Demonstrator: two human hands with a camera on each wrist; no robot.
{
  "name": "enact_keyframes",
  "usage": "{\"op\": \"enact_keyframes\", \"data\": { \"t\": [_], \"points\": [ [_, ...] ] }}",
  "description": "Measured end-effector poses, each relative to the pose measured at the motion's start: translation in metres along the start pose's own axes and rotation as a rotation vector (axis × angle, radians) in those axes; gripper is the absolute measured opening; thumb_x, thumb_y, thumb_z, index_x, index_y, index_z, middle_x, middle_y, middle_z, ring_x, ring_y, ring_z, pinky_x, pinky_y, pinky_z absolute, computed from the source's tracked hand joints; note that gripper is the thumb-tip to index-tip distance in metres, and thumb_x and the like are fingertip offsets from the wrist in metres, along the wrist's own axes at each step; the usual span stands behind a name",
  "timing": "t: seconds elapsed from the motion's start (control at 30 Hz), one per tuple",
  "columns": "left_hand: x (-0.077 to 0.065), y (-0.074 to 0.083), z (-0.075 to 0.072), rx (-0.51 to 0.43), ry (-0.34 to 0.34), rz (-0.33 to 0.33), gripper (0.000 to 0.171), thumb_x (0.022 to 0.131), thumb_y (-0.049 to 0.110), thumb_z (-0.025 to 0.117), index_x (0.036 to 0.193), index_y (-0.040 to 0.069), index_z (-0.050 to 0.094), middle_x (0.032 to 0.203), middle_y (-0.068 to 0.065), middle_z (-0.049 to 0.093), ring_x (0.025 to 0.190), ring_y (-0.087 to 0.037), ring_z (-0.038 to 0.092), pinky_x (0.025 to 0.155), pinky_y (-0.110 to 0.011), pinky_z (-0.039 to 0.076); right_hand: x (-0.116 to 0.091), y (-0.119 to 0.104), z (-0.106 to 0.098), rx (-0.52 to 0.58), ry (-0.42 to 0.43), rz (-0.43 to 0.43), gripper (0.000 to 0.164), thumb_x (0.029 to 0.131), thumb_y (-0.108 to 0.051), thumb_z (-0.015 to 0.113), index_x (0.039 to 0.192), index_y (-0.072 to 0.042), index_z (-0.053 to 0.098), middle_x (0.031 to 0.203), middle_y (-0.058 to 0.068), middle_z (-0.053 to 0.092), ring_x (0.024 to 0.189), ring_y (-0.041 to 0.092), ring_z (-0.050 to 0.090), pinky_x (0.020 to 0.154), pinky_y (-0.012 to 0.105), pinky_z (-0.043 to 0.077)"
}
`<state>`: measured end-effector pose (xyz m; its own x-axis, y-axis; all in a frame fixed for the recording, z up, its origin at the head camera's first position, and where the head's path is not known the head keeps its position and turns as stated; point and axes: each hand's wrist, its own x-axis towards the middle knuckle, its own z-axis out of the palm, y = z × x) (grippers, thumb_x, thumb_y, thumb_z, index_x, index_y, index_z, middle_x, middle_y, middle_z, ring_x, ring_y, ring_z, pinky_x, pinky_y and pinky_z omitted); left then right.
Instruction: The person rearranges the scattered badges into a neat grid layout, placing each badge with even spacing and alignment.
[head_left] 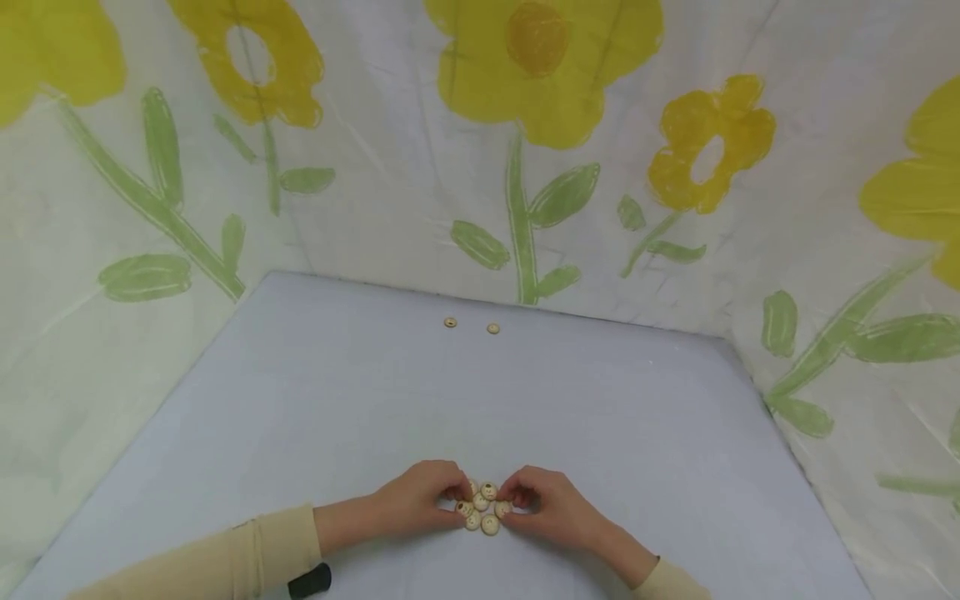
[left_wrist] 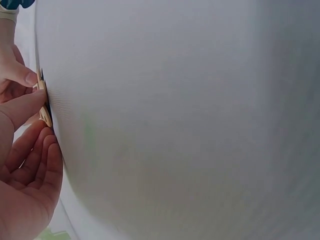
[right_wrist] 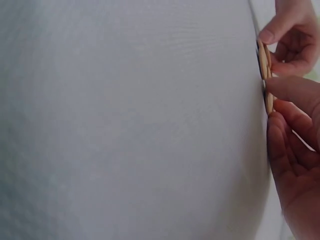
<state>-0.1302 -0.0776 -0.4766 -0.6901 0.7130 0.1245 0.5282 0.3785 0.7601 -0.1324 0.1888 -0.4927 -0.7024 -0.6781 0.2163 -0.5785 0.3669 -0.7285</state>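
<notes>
left hand [head_left: 420,502] fingers curl round left edge of wooden discs [head_left: 490,524]; right hand [head_left: 557,507] pinches right edge. advise light, even inward pressure: overlapping discs may slide.

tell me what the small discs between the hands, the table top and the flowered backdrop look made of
The discs look like wood, fairly matte: pale tan faces, warm tan edges in the wrist views. The table top looks dull and pale, perhaps cloth-covered, though I can't confirm a weave. The backdrop could be thin fabric or plastic sheeting: creases show across it.
</notes>
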Motion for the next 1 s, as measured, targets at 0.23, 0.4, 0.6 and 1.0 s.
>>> {"op": "enact_keyframes", "data": {
  "t": [0.23, 0.4, 0.6, 1.0],
  "points": [
    [0.0010, 0.0014, -0.0021, 0.017, -0.013, 0.015, 0.018, 0.082, 0.014, 0.079, 0.094, 0.010, 0.067, 0.090, 0.008, 0.062, 0.083, -0.005, 0.056, 0.077, -0.020, 0.047, -0.0002, -0.0018, -0.0020, -0.011, -0.025, -0.005, 0.022, 0.083, -0.011, 0.078, 0.101, -0.014, 0.066, 0.093, -0.006, 0.065, 0.079, 0.006, 0.059, 0.070, 0.022, 0.051],
    [0.0012, 0.0011, -0.0026, 0.004, -0.016, -0.006, 0.018, 0.081, 0.014, 0.079, 0.094, 0.010, 0.067, 0.089, 0.008, 0.061, 0.082, -0.005, 0.055, 0.077, -0.020, 0.047, 0.0005, -0.0036, -0.0019, -0.011, -0.026, -0.004, 0.022, 0.083, -0.010, 0.078, 0.101, -0.014, 0.066, 0.094, -0.006, 0.065, 0.080, 0.007, 0.059, 0.071, 0.022, 0.051],
    [0.0015, 0.0017, -0.0028, -0.009, -0.012, -0.009, 0.017, 0.081, 0.013, 0.079, 0.093, 0.009, 0.067, 0.088, 0.007, 0.062, 0.081, -0.006, 0.055, 0.075, -0.021, 0.048, 0.0015, -0.0026, -0.0017, -0.021, -0.033, -0.003, 0.022, 0.082, -0.012, 0.079, 0.099, -0.015, 0.066, 0.092, -0.007, 0.064, 0.079, 0.006, 0.059, 0.070, 0.021, 0.051],
    [0.0036, 0.0009, -0.0045, -0.007, -0.007, 0.018, 0.018, 0.080, 0.015, 0.080, 0.091, 0.009, 0.068, 0.086, 0.006, 0.062, 0.077, -0.006, 0.055, 0.071, -0.020, 0.047, 0.0056, -0.0015, -0.0073, 0.020, -0.073, 0.129, 0.019, 0.081, -0.019, 0.080, 0.095, -0.019, 0.067, 0.085, -0.012, 0.063, 0.075, 0.003, 0.057, 0.067, 0.021, 0.050]
  ]
}}
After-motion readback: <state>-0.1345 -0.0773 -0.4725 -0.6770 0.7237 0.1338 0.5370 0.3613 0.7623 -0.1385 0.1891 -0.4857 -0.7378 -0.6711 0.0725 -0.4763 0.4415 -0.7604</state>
